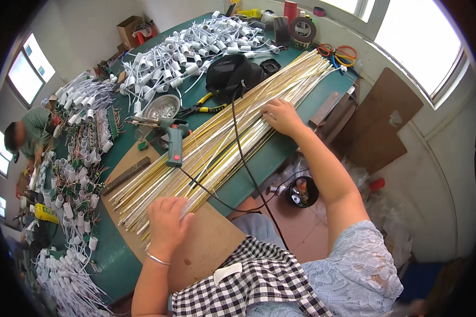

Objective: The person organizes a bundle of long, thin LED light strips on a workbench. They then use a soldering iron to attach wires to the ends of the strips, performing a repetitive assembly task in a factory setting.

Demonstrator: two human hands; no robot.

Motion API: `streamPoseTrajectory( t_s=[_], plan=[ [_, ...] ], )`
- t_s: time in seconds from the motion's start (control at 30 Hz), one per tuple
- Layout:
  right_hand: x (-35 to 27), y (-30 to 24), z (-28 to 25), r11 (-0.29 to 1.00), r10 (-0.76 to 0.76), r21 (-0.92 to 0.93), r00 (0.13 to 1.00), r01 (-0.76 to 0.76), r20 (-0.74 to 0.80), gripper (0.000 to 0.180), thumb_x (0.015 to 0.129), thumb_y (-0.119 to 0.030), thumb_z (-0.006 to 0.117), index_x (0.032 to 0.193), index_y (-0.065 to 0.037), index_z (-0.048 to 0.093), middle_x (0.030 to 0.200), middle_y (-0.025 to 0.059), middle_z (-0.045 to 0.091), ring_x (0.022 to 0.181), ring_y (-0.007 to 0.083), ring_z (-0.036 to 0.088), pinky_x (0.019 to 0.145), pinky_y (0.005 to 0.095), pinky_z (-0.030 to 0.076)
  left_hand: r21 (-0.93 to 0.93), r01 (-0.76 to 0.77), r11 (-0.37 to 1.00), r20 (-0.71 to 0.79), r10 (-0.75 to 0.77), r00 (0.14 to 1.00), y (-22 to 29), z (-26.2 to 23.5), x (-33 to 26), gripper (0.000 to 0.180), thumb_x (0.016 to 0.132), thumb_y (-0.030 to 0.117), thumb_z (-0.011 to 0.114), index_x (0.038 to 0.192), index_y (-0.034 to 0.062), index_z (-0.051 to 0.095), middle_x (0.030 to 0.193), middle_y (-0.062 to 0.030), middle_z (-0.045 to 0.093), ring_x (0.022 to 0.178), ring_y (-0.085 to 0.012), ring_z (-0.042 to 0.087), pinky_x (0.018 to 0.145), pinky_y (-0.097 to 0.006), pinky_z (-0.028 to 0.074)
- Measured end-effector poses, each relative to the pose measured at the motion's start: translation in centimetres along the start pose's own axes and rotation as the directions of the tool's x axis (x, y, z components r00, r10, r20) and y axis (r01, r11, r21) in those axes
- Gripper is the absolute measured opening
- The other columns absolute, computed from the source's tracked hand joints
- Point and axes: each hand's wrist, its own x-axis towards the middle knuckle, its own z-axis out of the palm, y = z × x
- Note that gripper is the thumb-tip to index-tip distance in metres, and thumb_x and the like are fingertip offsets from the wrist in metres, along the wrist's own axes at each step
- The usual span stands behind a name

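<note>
A wide bundle of long, thin yellow and white strips (217,145) lies slantwise across the green table, from near left to far right. At its near end, my left hand (166,219) rests over the strip ends, open, with the thumb apart from the fingers. Farther along, on the right edge of the bundle, my right hand (283,117) has its fingers curled onto some strips; its fingertips are partly hidden. A green pistol-shaped soldering tool (175,141) with a red button lies on top of the strips between my hands, its black cord trailing across them.
White lamp holders with wires (180,53) are heaped at the back. Small circuit boards with wires (76,174) cover the left side. Yellow-black pliers (203,107), a metal bowl (162,107) and a black bag (230,74) border the bundle. Another person (34,129) bends over at far left.
</note>
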Motion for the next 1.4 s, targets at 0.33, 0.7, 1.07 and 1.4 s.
streamPoseTrajectory(
  t_s=[0.33,0.7,1.07,1.4],
  plan=[
    [1.4,1.1,1.4,0.991,0.060,-0.122,0.991,-0.045,0.118,0.023,0.090,-0.030,0.057,0.101,-0.016,0.071,0.103,0.0043,0.064,0.107,0.0293,0.056,0.096,0.0462,0.043,0.321,0.179,0.930,-0.119,-0.148,0.982,-1.4,-0.9,1.6,0.047,0.086,0.030,0.067,0.128,0.0109,0.060,0.135,-0.0082,0.055,0.131,-0.0314,0.041,0.107,-0.053,0.024],
    [1.6,1.3,0.7,0.999,0.010,-0.034,0.973,-0.002,0.231,0.020,0.082,-0.022,0.055,0.093,-0.014,0.070,0.107,0.0049,0.065,0.107,0.0313,0.056,0.099,0.0486,0.040,0.143,0.171,0.975,-0.069,-0.163,0.984,0.1,0.6,0.9,0.048,0.084,0.033,0.069,0.126,0.0106,0.060,0.111,-0.0085,0.059,0.107,-0.0265,0.053,0.096,-0.046,0.030],
    [1.1,-1.0,-0.1,0.986,0.045,-0.165,0.969,-0.005,0.243,0.023,0.085,-0.030,0.060,0.092,-0.012,0.072,0.102,0.0053,0.066,0.107,0.0308,0.056,0.094,0.0486,0.043,0.082,0.076,0.994,-0.050,-0.072,0.996,1.7,0.4,2.1,0.052,0.082,0.032,0.070,0.127,0.0090,0.059,0.118,-0.0071,0.057,0.111,-0.0270,0.050,0.099,-0.045,0.030],
    [0.4,-3.1,0.0,0.991,-0.110,-0.054,0.968,0.125,0.227,0.034,0.091,-0.037,0.060,0.111,-0.012,0.070,0.117,0.0055,0.062,0.113,0.0306,0.055,0.097,0.0460,0.043,0.002,0.180,0.984,-0.016,-0.179,0.984,1.8,1.7,2.3,0.041,0.084,0.036,0.069,0.116,0.0097,0.063,0.094,-0.0065,0.057,0.094,-0.0257,0.053,0.087,-0.041,0.033]
  ],
)
